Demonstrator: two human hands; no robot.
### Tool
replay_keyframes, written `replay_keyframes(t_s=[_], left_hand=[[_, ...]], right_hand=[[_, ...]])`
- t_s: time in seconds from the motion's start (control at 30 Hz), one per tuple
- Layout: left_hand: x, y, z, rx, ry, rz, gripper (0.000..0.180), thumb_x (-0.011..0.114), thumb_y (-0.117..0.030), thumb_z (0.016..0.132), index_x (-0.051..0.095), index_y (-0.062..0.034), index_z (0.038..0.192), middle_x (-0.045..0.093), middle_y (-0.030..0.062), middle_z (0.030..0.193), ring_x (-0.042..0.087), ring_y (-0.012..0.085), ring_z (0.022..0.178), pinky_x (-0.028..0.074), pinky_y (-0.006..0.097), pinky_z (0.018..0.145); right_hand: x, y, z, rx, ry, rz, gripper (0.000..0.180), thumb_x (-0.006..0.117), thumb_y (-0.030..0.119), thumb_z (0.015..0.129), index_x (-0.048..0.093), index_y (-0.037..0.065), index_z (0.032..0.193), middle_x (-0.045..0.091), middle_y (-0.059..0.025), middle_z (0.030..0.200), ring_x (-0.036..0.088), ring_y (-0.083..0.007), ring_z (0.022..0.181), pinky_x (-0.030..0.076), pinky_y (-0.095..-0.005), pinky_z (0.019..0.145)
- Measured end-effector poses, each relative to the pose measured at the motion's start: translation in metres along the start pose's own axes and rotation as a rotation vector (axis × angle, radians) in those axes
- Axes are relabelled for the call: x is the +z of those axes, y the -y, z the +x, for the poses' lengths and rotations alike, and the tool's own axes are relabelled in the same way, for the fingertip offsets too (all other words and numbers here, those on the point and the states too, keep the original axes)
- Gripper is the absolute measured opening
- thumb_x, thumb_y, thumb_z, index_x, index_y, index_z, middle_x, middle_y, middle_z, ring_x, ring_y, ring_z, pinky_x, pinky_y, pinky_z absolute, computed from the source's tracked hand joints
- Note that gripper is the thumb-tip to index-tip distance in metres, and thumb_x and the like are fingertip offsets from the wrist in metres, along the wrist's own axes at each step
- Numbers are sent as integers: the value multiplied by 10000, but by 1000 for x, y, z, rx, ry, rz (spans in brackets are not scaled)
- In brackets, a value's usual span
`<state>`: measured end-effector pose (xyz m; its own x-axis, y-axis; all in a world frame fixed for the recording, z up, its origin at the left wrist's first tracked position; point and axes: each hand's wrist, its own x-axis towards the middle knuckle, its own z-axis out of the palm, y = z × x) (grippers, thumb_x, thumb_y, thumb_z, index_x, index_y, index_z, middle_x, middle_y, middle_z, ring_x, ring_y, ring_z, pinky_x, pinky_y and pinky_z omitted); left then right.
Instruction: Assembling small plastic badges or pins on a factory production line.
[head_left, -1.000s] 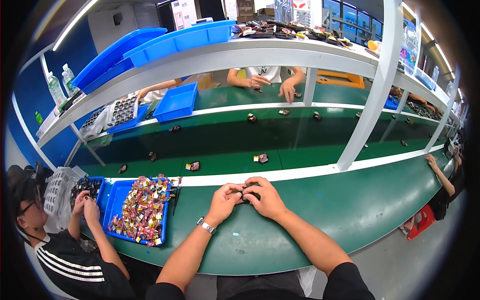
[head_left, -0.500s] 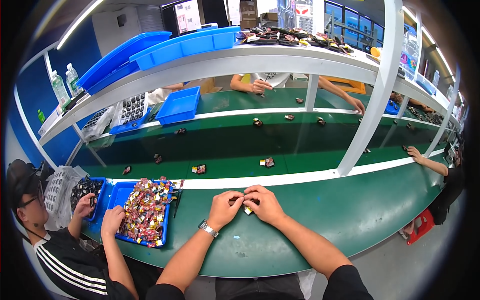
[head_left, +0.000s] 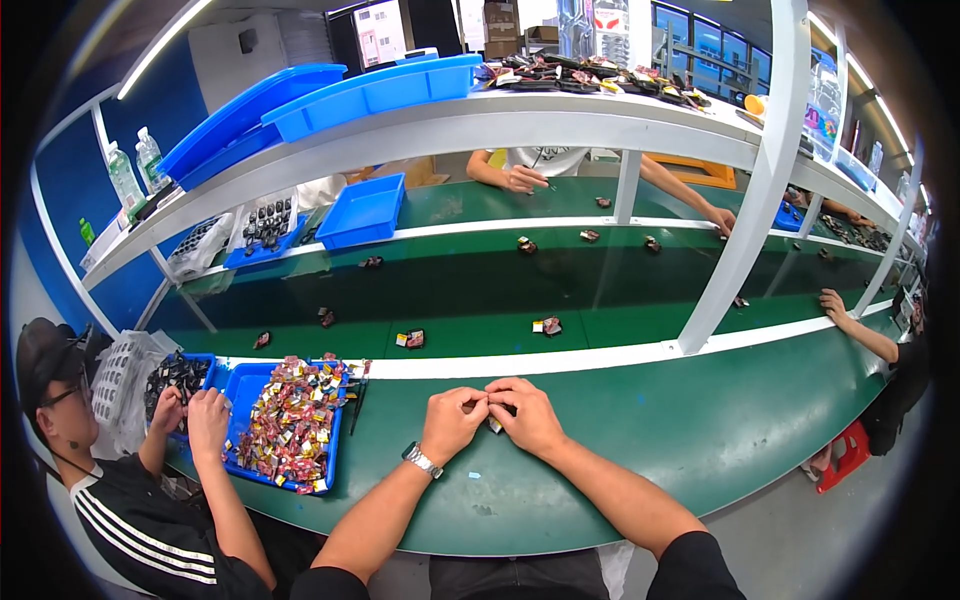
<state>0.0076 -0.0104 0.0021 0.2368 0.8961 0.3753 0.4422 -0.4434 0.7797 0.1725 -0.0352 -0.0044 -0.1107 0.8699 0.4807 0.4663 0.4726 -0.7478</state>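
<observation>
Grip: both our hands are closed, fingertips pinched together over one small part (head_left: 495,424) at the near edge of the green bench (head_left: 700,440).
Left hand (head_left: 452,422): fingers curled, thumb and forefinger meeting the part from our left; a watch (head_left: 421,460) sits on that wrist.
Right hand (head_left: 527,415): fingers folded over the part from our right, touching the left fingertips.
Part: mostly hidden between the fingers; we see only a dark sliver with a pale edge, so what kind of piece it is we cannot tell.
Nearby: blue tray (head_left: 245,395) of mixed coloured pieces, just to our left; a co-worker's hands (head_left: 208,412) at its far side; loose pieces on the belt (head_left: 480,290) beyond the white rail (head_left: 600,358).

Risk, as we judge it: the part is small and held by fingertips alone, so a slack pinch could let it slip onto the bench, or roll off its near edge. Pressing unevenly could seat it crooked.
</observation>
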Motion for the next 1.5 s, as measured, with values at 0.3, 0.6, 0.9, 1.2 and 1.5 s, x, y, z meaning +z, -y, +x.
replay_keyframes(t_s=[0.3, 0.6, 0.9, 1.2, 1.5], left_hand=[[3, 1, -2, 4, -59, -82, 109, 678, -70, 829, 705, 33, 856, 721, 135, 779, 713, 184, 664, 571, 284, 623], [1, 19, 14, -130, -32, -389, 88, 630, -41, 900, 634, 47, 901, 710, 104, 822, 707, 156, 735, 572, 265, 676], [-1, 29, 9, -126, 123, -490, 193, 474, -111, 987, 528, 14, 850, 652, 95, 805, 675, 166, 750, 552, 282, 676], [-8, 19, 9, -132, 191, -374, 256, 518, -125, 938, 637, 27, 770, 698, 87, 703, 652, 126, 631, 538, 265, 619], [-6, 26, 7, -136, 208, -397, 153, 650, -119, 899, 671, 21, 840, 710, 64, 764, 674, 101, 693, 546, 231, 646]], right_hand=[[-3, 3, 1, 13, 19, 55, 154, 674, 44, 825, 725, 17, 968, 680, -96, 1088, 635, -279, 1018, 523, -360, 873], [-20, -2, 9, 65, 87, 87, 131, 698, 53, 818, 727, 27, 942, 691, -105, 1054, 664, -268, 946, 536, -350, 832], [-43, 5, 14, 248, 268, 72, 162, 725, 113, 834, 721, 11, 959, 730, -87, 944, 686, -165, 866, 533, -296, 809], [-234, 149, 131, -121, -432, 226, 128, 708, 62, 847, 722, -26, 938, 698, -49, 867, 630, -101, 804, 513, -254, 739], [-318, 172, 289, 90, -775, -126, 192, 797, 164, 744, 766, 31, 878, 743, -106, 814, 700, -161, 761, 544, -309, 758]])
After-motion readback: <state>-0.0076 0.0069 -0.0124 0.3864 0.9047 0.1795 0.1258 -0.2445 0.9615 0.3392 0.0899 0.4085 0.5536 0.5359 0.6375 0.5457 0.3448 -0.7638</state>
